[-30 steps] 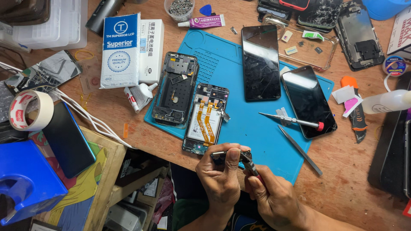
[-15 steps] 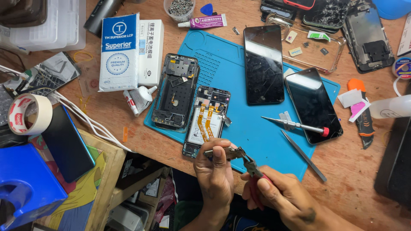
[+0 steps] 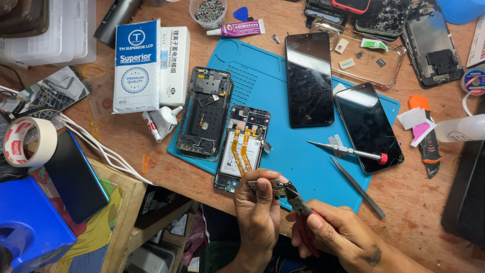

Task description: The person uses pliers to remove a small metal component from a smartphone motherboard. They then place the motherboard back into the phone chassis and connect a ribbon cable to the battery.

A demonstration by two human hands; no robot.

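In the head view, low in the middle of the frame, the left hand [image 3: 260,212] pinches a small metal part [image 3: 267,185] between thumb and fingertips, its grip closed tight around it. The part lies flat across the fingertips, just over the near edge of the blue mat [image 3: 298,151]. The right hand [image 3: 338,235] is wrapped shut round the red handles of a pair of pliers [image 3: 298,205], whose dark tips meet the part's right end, just beside the left fingers. Directly above the part lies an opened phone [image 3: 242,149] with orange ribbon cables. The part is mostly covered by fingers, so its shape is hard to make out. Both wrists are cut off at the bottom edge, and the pliers' handles are largely hidden in the palm.
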